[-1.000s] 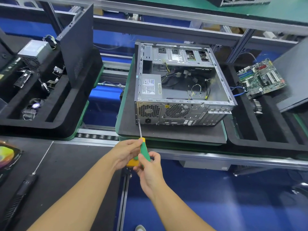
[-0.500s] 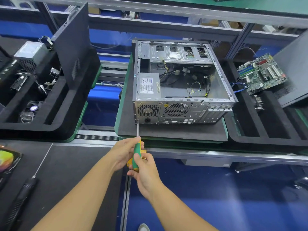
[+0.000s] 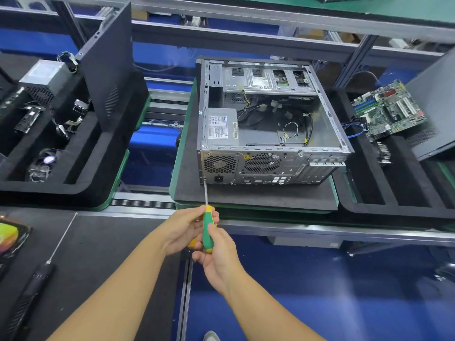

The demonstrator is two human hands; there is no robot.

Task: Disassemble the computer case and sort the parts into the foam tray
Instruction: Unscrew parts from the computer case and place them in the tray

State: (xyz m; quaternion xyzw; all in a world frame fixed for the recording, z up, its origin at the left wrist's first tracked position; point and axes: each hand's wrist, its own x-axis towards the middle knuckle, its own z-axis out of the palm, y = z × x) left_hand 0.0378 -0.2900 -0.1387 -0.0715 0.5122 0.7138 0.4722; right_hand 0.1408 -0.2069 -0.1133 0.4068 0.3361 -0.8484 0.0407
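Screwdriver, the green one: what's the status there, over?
Hands: left hand and right hand both grip screwdriver handle. Tip on screw at computer case rear, lower left corner. Power supply inside. Nothing blocks shaft.

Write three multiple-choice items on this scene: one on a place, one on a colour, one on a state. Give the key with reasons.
1. The screwdriver tip meets the computer case at:
A) the lower left corner of its rear panel
B) the upper right corner of its rear panel
C) its open top side

2. The screwdriver's handle is:
A) red and black
B) green and yellow
C) all blue

3. The handle is held by:
A) the left hand alone
B) the right hand alone
C) both hands

Key:
1 A, the shaft ends at a screw beside the power socket.
2 B, a green grip with yellow ends shows between the fingers.
3 C, fingers of both hands curl round the handle.
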